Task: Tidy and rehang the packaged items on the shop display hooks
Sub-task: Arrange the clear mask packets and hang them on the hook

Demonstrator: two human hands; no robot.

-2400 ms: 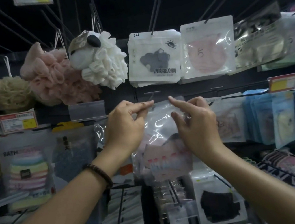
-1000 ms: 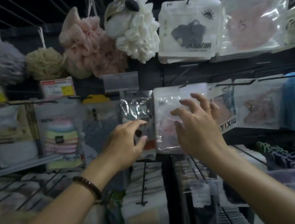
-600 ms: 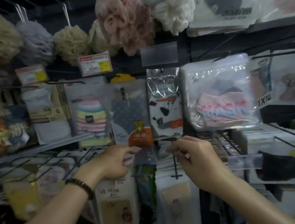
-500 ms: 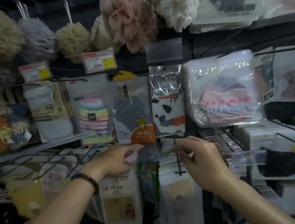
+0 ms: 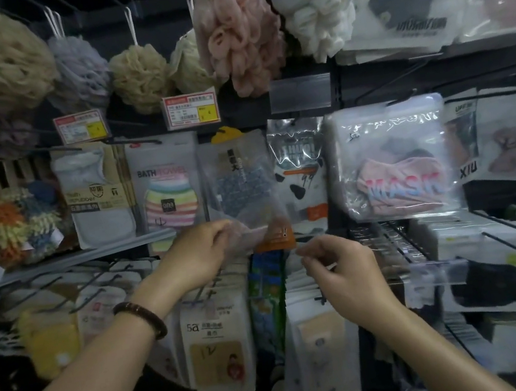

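My left hand (image 5: 199, 256) pinches the bottom corner of the clear plastic packet of grey cloth with an orange label (image 5: 244, 190). My right hand (image 5: 337, 270) curls just beside it, and I cannot tell whether it holds anything.

2 bare forearms are reaching forward and up, hands nearly meeting.
The left hand (image 5: 199, 256) is pinching the bottom edge of a clear packet (image 5: 241, 181) between thumb and curled fingers, a dark beaded bracelet (image 5: 139, 314) sitting on its wrist. The right hand (image 5: 340, 270), just beside it and slightly lower, is curling its fingers, thumb meeting forefinger; whether it is gripping anything is unclear.
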